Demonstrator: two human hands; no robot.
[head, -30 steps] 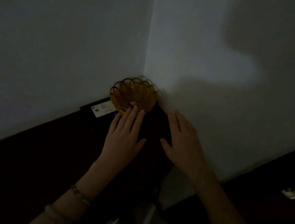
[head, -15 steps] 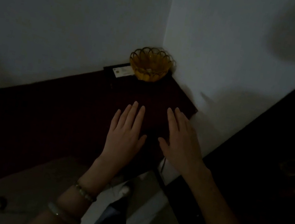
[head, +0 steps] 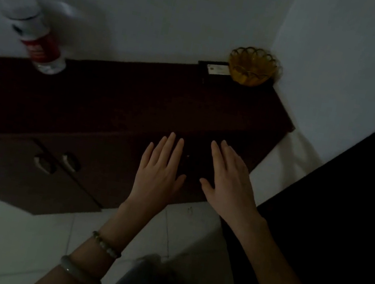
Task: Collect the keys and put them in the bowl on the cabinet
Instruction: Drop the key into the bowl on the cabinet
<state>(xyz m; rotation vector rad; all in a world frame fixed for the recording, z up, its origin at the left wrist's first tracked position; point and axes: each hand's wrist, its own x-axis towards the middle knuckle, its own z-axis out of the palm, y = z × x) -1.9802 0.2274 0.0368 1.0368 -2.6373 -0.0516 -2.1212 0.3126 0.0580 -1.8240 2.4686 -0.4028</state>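
Note:
An amber glass bowl [head: 253, 66] with a scalloped rim stands in the far right corner of the dark wooden cabinet [head: 123, 103], against the walls. My left hand [head: 161, 172] and my right hand [head: 229, 181] hover flat, palms down and fingers apart, in front of the cabinet's front edge, well short of the bowl. Neither hand holds anything. No keys show in this dim view, and I cannot tell what lies inside the bowl.
A black box with a white label [head: 215, 69] lies just left of the bowl. A plastic bottle with a red label [head: 39, 45] stands at the cabinet's far left. Two cabinet doors with handles [head: 57, 162] face me. Dark furniture [head: 343, 219] fills the right side. White floor tiles [head: 14, 236] lie below.
Both hands have drawn back from the bowl towards me and stay flat and empty. The view has pulled away and swung left, bringing the bottle and cabinet doors into sight.

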